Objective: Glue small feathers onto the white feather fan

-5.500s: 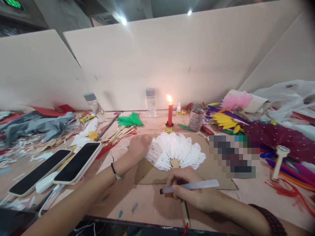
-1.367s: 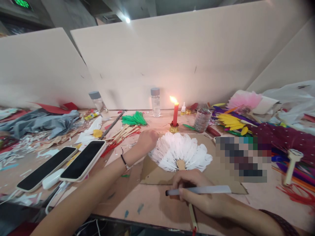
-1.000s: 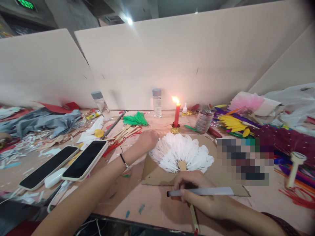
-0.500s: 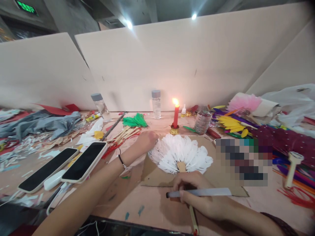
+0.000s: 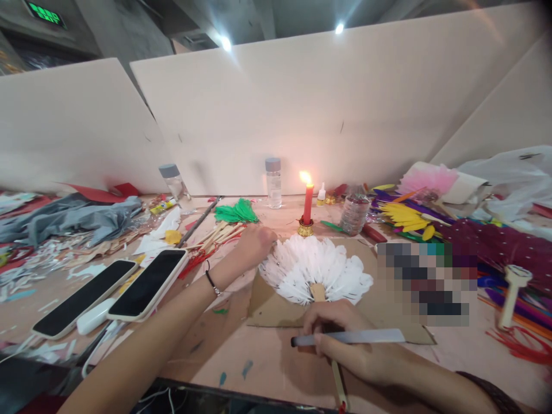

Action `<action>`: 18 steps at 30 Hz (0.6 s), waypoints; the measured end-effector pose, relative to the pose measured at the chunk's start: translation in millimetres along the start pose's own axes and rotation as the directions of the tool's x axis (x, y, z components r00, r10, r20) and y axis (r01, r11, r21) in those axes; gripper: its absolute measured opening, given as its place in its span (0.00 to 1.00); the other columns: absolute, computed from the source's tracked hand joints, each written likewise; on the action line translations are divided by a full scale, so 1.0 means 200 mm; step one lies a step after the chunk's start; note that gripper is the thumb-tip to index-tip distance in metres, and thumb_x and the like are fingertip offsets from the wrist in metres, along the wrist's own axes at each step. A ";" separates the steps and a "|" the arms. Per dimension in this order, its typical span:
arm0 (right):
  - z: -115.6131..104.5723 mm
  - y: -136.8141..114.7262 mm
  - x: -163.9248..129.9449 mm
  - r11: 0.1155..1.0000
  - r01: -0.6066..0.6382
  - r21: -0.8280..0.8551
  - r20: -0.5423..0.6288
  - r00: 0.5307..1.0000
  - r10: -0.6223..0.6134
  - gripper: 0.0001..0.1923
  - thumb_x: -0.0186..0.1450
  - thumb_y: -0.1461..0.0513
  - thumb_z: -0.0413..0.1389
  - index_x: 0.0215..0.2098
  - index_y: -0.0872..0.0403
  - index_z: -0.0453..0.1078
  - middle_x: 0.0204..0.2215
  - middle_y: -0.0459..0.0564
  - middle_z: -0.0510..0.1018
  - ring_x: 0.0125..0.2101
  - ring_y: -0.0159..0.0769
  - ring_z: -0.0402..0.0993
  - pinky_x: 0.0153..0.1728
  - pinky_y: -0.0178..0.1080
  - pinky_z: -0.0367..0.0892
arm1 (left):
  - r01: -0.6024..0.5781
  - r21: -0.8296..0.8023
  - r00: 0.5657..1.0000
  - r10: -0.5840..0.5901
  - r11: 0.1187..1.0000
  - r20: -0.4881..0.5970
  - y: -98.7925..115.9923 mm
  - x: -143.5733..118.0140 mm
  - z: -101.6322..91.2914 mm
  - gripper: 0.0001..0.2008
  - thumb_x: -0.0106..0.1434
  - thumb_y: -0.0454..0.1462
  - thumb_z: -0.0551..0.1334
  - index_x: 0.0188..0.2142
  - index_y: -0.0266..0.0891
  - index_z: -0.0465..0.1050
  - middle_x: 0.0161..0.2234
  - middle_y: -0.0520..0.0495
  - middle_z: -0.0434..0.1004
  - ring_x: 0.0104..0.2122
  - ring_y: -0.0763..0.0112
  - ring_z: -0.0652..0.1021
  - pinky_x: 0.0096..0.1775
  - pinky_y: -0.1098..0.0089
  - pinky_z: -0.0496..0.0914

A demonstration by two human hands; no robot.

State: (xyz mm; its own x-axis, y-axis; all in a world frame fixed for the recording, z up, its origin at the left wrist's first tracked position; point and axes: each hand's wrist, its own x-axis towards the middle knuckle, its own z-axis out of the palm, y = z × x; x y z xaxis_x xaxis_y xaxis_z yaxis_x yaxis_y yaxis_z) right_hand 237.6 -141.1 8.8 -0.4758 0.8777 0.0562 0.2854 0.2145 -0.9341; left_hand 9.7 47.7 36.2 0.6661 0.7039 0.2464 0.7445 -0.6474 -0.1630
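- White feathers make up the feather fan [image 5: 317, 267], which lies flat on a sheet of brown cardboard [image 5: 379, 322] in the middle of the table [image 5: 259, 362].
- The fan's long axis runs from the far feather tips toward the person: the spread points away, at the lit red candle [image 5: 307, 201], and its wooden handle [image 5: 338, 382] points back to the near table edge.
- The right hand [image 5: 345, 339] sits over the fan's neck, fingers curled together and pinching a pale glue stick [image 5: 349, 337] that lies crosswise, its dark tip to the left.
- The left hand [image 5: 254, 244] rests at the fan's far left rim, fingers bent down onto the outer feathers; whether they pinch a feather cannot be told.
- Far edge: the candle stands just beyond the feather tips, with a clear bottle [image 5: 273, 183] and a plastic water bottle [image 5: 354, 214] near it.
- Left: 2 phones [image 5: 112, 287] lie face up, well apart from the fan, with a bundle of wooden sticks [image 5: 215, 234] and green feathers [image 5: 236, 211] beyond the left hand.
- Right: a heap of coloured feathers [image 5: 405, 215] and a dark red fan [image 5: 504, 247] crowd that side.
- Open room shows on bare table between the cardboard and the near edge, around the handle.
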 end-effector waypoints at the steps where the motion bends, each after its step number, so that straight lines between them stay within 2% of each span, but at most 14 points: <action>1: 0.00 0.00 0.00 1.000 -0.007 -0.005 -0.003 1.000 0.007 0.10 0.67 0.55 0.62 0.35 0.53 0.78 0.29 0.49 0.80 0.31 0.39 0.73 0.32 0.38 0.64 | 0.005 0.004 1.000 -0.005 1.000 -0.003 0.00 0.00 0.00 0.09 0.62 0.30 0.60 0.27 0.36 0.77 0.29 0.38 0.82 0.29 0.62 0.76 0.34 0.65 0.59; 6: 0.00 -0.01 0.01 1.000 -0.016 -0.004 -0.002 1.000 0.016 0.09 0.67 0.55 0.62 0.35 0.53 0.78 0.31 0.49 0.81 0.33 0.40 0.74 0.34 0.39 0.65 | 0.043 0.012 0.999 -0.043 0.999 -0.017 0.02 -0.01 -0.03 0.10 0.63 0.31 0.60 0.27 0.36 0.77 0.29 0.39 0.80 0.29 0.62 0.74 0.34 0.64 0.58; 13: 0.00 -0.03 0.01 1.000 -0.010 0.011 -0.005 1.000 0.010 0.07 0.67 0.57 0.62 0.34 0.52 0.76 0.28 0.47 0.78 0.32 0.38 0.72 0.32 0.38 0.63 | 0.194 -0.023 0.978 -0.195 0.981 -0.075 0.01 -0.01 -0.04 0.10 0.66 0.30 0.57 0.30 0.37 0.76 0.30 0.43 0.77 0.31 0.62 0.73 0.37 0.63 0.61; 16: 0.00 -0.04 0.01 1.000 -0.016 0.004 0.000 1.000 0.016 0.06 0.67 0.58 0.62 0.34 0.53 0.76 0.28 0.46 0.77 0.31 0.37 0.72 0.33 0.38 0.62 | 0.242 -0.033 0.964 -0.244 0.970 -0.103 0.00 0.00 -0.07 0.12 0.70 0.31 0.55 0.34 0.37 0.76 0.34 0.41 0.79 0.34 0.61 0.75 0.38 0.64 0.64; 18: 0.00 -0.02 0.00 1.000 -0.017 0.005 0.004 1.000 0.017 0.07 0.67 0.58 0.62 0.34 0.53 0.76 0.28 0.46 0.77 0.31 0.37 0.72 0.33 0.38 0.63 | 0.260 -0.044 0.956 -0.263 0.965 -0.129 -0.03 0.01 -0.12 0.12 0.72 0.32 0.53 0.38 0.36 0.76 0.38 0.40 0.80 0.37 0.60 0.77 0.40 0.64 0.66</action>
State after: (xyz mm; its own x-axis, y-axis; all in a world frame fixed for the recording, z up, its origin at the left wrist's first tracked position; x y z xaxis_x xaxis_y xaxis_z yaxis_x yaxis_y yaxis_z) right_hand 235.6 -141.5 13.2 -0.4745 0.8794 0.0385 0.2897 0.1973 -0.9366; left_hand 5.3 46.6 60.4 0.4351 0.8058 0.4017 0.8892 -0.4548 -0.0509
